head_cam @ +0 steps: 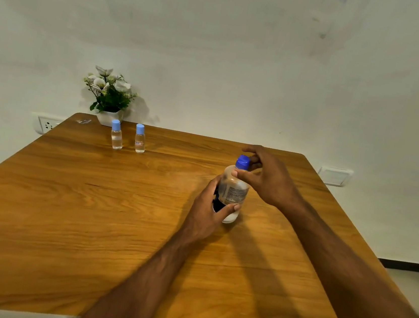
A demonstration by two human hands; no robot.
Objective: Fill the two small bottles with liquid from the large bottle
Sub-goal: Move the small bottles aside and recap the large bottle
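Observation:
The large clear bottle with a dark blue cap stands on the wooden table, right of centre. My left hand is wrapped around its lower body. My right hand reaches over the top, thumb and fingers pinching around the cap. Two small clear bottles with light blue caps stand upright side by side at the far left of the table: the left one and the right one. Both are capped and partly filled with clear liquid.
A white pot of white flowers stands at the table's back left corner against the wall, just behind the small bottles. A small dark object lies near that corner. Wall sockets sit left and right of the table.

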